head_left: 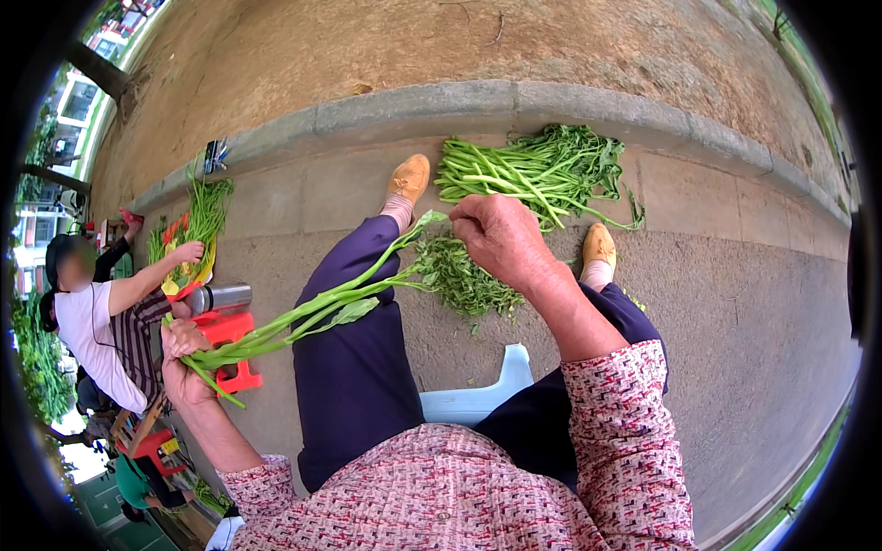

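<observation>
The left hand (184,363) is closed round the cut ends of a few long green stems (312,308), which stretch across the lap to the right hand (501,241); that hand is curled over the leafy tips, fingers pinched on a leaf — a stripping step, by the look of it. Plucked leaves (464,275) lie on the pavement between the feet; a heap of trimmed stalks (537,170) sits just beyond, near the kerb (413,106). The next pull would seem to want a firm left grip and a short, clean tug from the right; a person at the left handles greens of their own.
</observation>
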The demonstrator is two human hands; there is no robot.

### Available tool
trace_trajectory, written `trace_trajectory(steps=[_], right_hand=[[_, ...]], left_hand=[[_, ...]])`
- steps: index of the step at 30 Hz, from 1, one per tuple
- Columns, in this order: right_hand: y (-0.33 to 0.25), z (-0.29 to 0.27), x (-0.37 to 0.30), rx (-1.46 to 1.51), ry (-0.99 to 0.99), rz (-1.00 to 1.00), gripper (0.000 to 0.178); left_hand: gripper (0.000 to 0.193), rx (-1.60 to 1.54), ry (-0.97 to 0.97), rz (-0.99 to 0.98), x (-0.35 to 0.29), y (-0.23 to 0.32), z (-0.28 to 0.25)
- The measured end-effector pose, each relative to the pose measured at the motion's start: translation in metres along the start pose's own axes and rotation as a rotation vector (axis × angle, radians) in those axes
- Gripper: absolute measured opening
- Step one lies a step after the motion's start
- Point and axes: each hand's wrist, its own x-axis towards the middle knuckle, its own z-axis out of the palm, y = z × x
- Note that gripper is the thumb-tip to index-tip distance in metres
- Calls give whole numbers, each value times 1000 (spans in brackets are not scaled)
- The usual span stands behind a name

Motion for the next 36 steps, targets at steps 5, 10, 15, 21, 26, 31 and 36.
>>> trace_trajectory(steps=[5, 10, 15, 21, 26, 31, 36], right_hand=[[7, 9, 3, 2, 22, -8, 19], [25, 20, 14, -140, -108, 36, 22], [60, 56, 24, -258, -320, 132, 32], [61, 99, 19, -250, -518, 123, 55], [68, 115, 20, -277, -720, 108, 40], [102, 116, 14, 58, -692, 162, 20], [97, 77, 7, 456, -759, 436, 12]], left_hand=[[17, -11, 27, -5, -2, 9, -4], [10, -2, -30, -36, -5, 19, -10], [13, -30, -37, -42, -6, 21, -10], [14, -19, -20, -18, -9, 30, -18], [14, -61, -27, -40, -9, 30, -18], [14, -59, -31, -20, -15, 41, -21], [14, -78, -37, 5, -22, 50, -24]])
